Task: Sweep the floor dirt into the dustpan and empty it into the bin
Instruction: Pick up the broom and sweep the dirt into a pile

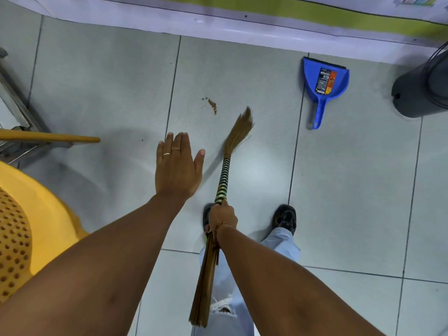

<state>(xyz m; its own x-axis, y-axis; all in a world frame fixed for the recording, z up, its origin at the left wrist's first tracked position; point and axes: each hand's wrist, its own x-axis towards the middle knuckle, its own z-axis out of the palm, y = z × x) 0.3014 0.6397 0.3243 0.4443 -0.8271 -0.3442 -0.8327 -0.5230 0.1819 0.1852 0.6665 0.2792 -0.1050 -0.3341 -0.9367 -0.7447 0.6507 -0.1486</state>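
Broom ready, dirt not swept yet.
My right hand (221, 218) grips broom (224, 175) w/ fingers wrapped, aiming at dirt (212, 105); left hand (178, 166) flat, fingers together, for balance; dustpan (323, 84) waits near bin (423, 90).

Grey tiled floor (351, 190): dirt (212, 105), blue dustpan (323, 86), bin (421, 88)

Left hand (178, 166) flat, fingers extended; right hand (221, 218) fisted, arm extended.

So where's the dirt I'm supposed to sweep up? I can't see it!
Find the long white wall base across the top of the grey tiled floor. Below it, left of the blue dustpan, just beyond the broom bristles, lies the dirt. It is the only small brown crumbly patch on the pale tiles.
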